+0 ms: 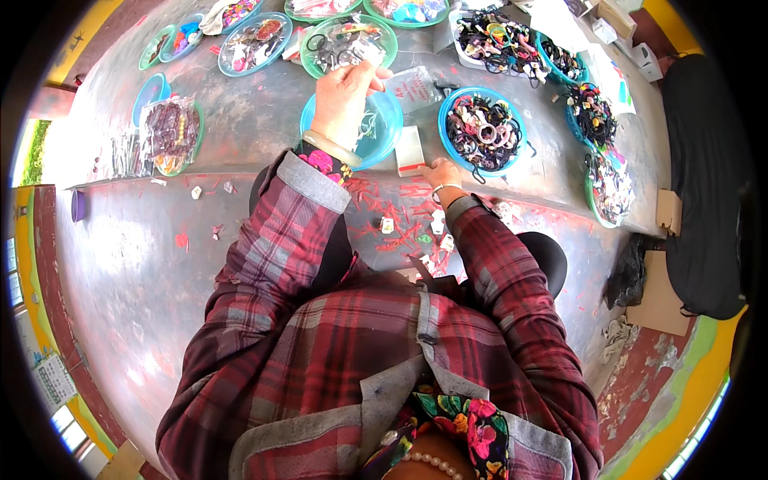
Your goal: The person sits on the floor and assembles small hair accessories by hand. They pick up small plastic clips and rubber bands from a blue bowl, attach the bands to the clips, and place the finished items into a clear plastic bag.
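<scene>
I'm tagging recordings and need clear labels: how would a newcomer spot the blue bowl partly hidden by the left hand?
On the grey surface, look along its near edge. The round blue bowl sits there, partly behind the left hand and just left of a small white box. Unlike the blue-rimmed bowl to its right, heaped with bands, it shows much bare blue inside.

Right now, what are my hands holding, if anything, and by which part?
Right hand: at the near right corner of the white rectangle; gripping or just touching, I can't tell. Left hand: raised over the blue bowl; can't tell if it holds anything.
</scene>
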Available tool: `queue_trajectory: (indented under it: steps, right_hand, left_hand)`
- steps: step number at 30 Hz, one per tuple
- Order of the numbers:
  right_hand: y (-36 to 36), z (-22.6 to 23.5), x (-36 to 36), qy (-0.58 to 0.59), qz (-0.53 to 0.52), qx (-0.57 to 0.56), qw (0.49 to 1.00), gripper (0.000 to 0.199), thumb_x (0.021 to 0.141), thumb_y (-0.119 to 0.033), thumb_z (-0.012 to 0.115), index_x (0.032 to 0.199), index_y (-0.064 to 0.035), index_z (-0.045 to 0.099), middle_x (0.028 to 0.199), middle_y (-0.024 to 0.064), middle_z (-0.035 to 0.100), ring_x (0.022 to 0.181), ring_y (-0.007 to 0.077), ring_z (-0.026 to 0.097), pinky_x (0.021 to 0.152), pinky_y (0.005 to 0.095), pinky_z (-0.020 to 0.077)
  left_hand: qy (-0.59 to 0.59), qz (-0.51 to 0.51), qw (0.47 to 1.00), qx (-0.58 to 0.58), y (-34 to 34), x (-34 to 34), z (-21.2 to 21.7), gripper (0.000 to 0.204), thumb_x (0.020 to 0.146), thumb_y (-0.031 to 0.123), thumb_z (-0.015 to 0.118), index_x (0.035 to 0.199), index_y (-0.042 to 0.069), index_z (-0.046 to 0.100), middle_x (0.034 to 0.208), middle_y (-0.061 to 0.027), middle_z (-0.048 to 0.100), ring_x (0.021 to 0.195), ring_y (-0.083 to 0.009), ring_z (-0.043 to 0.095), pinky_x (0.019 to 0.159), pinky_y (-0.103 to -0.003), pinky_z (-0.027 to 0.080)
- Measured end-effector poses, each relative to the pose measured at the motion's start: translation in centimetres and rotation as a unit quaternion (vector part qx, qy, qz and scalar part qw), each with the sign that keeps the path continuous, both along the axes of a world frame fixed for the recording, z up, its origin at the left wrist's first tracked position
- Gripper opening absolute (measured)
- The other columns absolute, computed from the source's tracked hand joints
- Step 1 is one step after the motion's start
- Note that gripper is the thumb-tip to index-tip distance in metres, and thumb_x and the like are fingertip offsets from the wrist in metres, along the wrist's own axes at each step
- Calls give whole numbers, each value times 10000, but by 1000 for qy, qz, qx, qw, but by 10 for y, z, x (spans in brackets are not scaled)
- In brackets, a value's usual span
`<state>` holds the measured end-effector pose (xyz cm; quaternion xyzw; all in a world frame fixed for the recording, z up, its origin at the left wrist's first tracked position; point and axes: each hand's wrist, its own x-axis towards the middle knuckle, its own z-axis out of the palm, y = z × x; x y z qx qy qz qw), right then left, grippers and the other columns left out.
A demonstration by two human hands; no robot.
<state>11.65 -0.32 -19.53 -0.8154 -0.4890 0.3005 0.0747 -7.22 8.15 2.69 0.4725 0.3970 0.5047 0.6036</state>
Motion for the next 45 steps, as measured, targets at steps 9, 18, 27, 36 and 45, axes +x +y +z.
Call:
queue_trajectory:
  steps: [9,18,27,36,45]
  right_hand:
    - [25,-23,-33,-52,-85,1,995,472,615,-405,692,864,-10,623,888,199,630,895,313,605,785,384,477]
    - [23,-38,-24,-53,-33,33,998,206,746,-188,570,836,-17,640,880,194,635,846,305,629,728,380,504]
    - [-2,-20,-6,-125,4,19,992,228,785,-203,501,795,-37,656,877,163,639,854,310,619,744,375,503]
    - [-10,-47,12,-80,-68,42,994,232,748,-260,536,838,-94,670,894,161,633,857,327,605,765,407,479]
    - [5,-147,50,110,-184,-8,977,296,770,-339,571,876,-73,647,800,113,669,755,245,651,627,363,497]
  left_hand:
    - [11,-6,998,-69,13,-5,-16,285,873,217,537,649,39,533,838,-116,619,759,-120,520,696,-251,394]
    - [56,9,997,-58,9,-15,-12,277,848,223,538,638,43,528,851,-102,619,772,-121,509,731,-267,386]
    - [129,-7,991,-30,2,2,-23,281,845,208,524,652,8,555,828,-86,632,742,-117,528,705,-252,421]
    - [190,-67,979,2,-5,18,-65,329,847,238,546,621,0,563,757,-100,637,653,-116,544,610,-233,428]
    - [269,-105,920,-265,-51,51,-205,310,798,320,566,860,21,616,806,-85,636,702,-193,595,610,-334,467]
